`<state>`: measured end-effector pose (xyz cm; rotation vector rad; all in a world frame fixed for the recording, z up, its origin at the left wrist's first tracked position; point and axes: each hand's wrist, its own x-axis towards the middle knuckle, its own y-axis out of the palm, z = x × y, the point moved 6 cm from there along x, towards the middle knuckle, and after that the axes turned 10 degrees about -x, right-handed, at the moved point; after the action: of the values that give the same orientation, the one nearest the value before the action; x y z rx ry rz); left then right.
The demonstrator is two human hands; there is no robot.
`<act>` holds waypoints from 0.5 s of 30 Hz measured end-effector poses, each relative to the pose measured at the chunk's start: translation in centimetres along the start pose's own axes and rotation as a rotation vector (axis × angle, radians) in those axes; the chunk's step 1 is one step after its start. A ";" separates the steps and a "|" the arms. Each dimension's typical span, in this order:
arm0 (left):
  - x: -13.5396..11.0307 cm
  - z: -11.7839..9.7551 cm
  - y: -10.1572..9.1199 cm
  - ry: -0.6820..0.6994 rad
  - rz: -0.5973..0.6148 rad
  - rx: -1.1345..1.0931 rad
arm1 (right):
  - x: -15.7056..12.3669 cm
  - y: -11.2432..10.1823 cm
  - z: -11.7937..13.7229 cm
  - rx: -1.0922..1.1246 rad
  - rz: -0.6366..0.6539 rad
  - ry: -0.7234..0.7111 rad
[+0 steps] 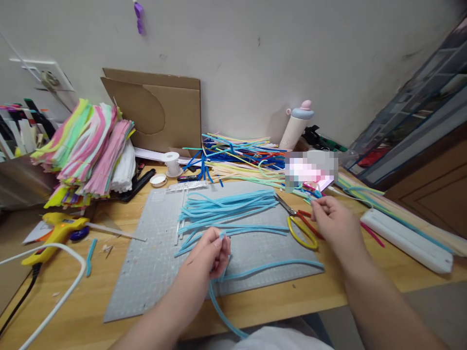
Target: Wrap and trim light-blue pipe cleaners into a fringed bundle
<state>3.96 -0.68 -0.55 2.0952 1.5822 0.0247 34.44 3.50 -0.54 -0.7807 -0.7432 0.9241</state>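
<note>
While a blue strand (222, 315) hangs down by the person's white clothes (280, 340), the left hand (211, 255) just above it pinches a blue fuzzy stick (222, 235) over the gray mat (146, 272). Off to the side, the right hand (334, 221) bends its fingers beside the scissors (293, 212), but it is hard to see if it grips anything. Past the hands lie more blue sticks (226, 206) on the mat, then a messy colorful heap (248, 146), a pale bottle (294, 129) and brown cardboard (182, 116) by the wall (237, 53).

Left grip (209, 253) holds a blue fuzzy stem (219, 311) over the grey mat (146, 272); scissors (296, 213) lie beside the right grip (335, 221).
</note>
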 end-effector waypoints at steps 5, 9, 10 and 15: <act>-0.4 -0.6 0.2 0.093 -0.012 0.063 | 3.3 0.6 -4.8 -0.444 0.014 0.018; -0.2 -0.3 0.1 0.067 -0.031 0.126 | 1.6 0.5 -2.2 -0.471 -0.035 -0.163; -0.2 -0.1 0.1 0.047 -0.033 0.149 | 1.0 1.3 -1.5 -0.441 0.100 -0.203; -0.1 -0.2 0.6 0.027 -0.043 0.200 | -0.8 3.2 0.1 -0.533 0.365 -0.315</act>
<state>4.38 -0.84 -0.13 2.2184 1.7068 -0.1263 32.76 4.08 -3.33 -1.2857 -1.1745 1.2126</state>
